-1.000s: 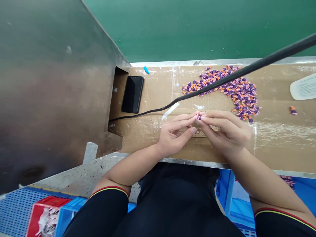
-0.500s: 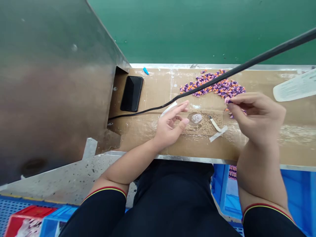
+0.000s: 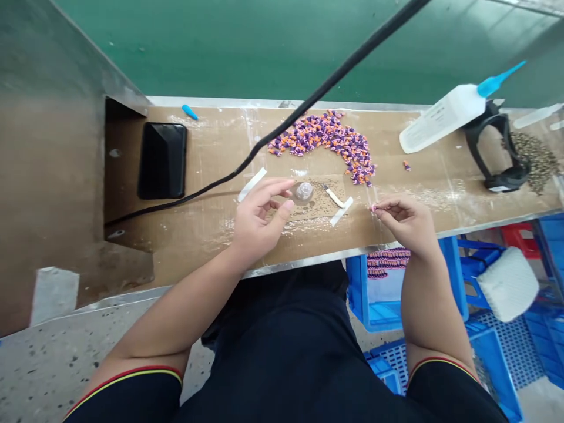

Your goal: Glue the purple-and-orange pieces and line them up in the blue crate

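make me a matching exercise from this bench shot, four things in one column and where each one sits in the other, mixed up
Things:
1. black phone
2. pile of purple and orange pieces
3. white bottle with blue nozzle
4. small pink piece

Places:
A. pinched at the fingertips of the right hand
B. lying on its side at the far right of the bench, nozzle pointing away
C. flat at the left end, beside the metal panel
D. spread at the back of the bench, past the left hand

Pairs: 1-C, 2-D, 3-B, 4-A
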{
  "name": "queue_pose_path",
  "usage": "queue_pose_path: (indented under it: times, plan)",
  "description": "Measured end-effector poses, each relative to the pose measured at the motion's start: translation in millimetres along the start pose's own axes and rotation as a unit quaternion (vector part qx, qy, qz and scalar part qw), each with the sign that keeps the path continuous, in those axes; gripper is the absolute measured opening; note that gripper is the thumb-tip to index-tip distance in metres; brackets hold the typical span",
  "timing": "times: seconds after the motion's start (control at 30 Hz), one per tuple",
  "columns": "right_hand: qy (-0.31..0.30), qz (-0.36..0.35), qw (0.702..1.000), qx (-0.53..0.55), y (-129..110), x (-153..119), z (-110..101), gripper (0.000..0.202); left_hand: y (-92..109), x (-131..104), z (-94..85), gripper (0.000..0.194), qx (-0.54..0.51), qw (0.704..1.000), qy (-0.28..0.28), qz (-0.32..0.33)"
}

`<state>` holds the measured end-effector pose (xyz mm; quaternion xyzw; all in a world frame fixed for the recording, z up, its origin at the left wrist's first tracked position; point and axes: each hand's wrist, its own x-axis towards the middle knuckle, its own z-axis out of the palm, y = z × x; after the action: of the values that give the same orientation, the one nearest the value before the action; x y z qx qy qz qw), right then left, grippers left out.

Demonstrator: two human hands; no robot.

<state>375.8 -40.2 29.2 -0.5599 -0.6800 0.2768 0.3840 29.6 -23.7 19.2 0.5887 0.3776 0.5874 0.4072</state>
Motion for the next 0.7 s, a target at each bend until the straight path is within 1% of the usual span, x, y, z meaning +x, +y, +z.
queue_pose_path:
  times: [0.07, 0.13, 0.23, 0.3, 0.4, 0.47, 0.6, 0.7]
  plan:
    - [-0.006, 0.037, 0.999, -0.015, 2.0, -3.9, -5.2, 0.009, -2.4, 0.5, -0.1, 0.026, 0.022, 1.000, 0.000, 0.020]
    - [-0.033, 0.049, 0.996, -0.068, 3.4, -3.5, -11.6, 0.011, -3.8, 1.2, -0.5, 0.025, 0.045, 0.998, 0.000, 0.031]
    - [-0.086, 0.005, 0.980, -0.177, 5.7, 3.4, -18.2, 0.009, -5.8, 2.3, -0.9, 0.025, 0.062, 0.997, 0.005, 0.043]
    - [-0.122, -0.035, 0.968, -0.216, 6.4, 9.0, -18.2, 0.010, -7.6, 2.9, -0.8, 0.025, 0.067, 0.997, 0.006, 0.048]
    - [-0.173, -0.076, 0.959, -0.212, 4.9, 14.6, -13.5, 0.018, -10.6, 3.5, -0.7, 0.025, 0.070, 0.996, 0.007, 0.055]
    - [-0.189, -0.094, 0.959, -0.189, 3.0, 15.8, -10.1, 0.020, -12.3, 3.4, -1.0, 0.024, 0.073, 0.996, 0.012, 0.056]
    - [-0.184, -0.111, 0.967, -0.140, 1.8, 15.6, -5.9, 0.017, -15.3, 1.6, -2.5, 0.022, 0.084, 0.995, 0.016, 0.044]
    - [-0.184, -0.104, 0.971, -0.114, 4.4, 15.6, -3.6, 0.026, -18.3, 0.5, -3.1, 0.022, 0.089, 0.995, 0.013, 0.038]
